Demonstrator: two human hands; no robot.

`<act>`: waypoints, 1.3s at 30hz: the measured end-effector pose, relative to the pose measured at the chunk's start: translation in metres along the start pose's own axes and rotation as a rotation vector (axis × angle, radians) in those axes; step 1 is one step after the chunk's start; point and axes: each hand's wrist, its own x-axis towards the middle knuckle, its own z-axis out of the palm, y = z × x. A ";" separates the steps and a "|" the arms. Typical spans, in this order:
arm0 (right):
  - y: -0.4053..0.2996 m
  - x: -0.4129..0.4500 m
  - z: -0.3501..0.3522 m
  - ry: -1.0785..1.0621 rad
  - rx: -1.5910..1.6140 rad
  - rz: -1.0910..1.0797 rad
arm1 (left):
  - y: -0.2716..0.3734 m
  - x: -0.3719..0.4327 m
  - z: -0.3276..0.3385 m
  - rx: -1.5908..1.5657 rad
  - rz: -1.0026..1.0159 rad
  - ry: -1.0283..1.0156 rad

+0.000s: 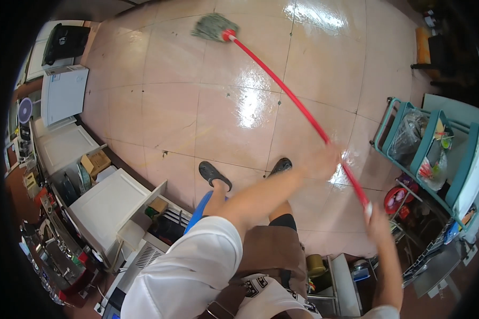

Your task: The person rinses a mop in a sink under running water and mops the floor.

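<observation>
My left hand [326,161], blurred, grips the red mop handle [291,95] partway along, with the forearm reaching across my body. Near the upper end of that handle, my right hand [377,223] is closed around it at a pale section. The handle slants away to the far left, ending in a red socket and a grey-green string mop head [211,28]. Its strands lie spread on the tiled floor [171,111]. Wet patches on the tiles reflect bright light.
Black clogs [213,174] are on my feet. White cabinets [107,207] line the left, with a white chest freezer [64,95] and black bin [66,44] farther off. A teal tiered cart [417,159] stands right, near a red basin [397,199].
</observation>
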 end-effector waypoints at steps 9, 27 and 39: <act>-0.008 -0.336 -0.117 -0.419 0.006 0.490 | 0.281 -0.034 -0.013 -0.576 0.222 -0.383; -0.218 -0.102 -0.005 -0.293 -0.070 -0.645 | 0.117 -0.310 -0.104 0.008 -1.153 0.028; -0.137 -0.199 -0.134 -0.077 -0.560 -0.531 | 0.226 -0.206 -0.099 -0.254 -1.145 0.149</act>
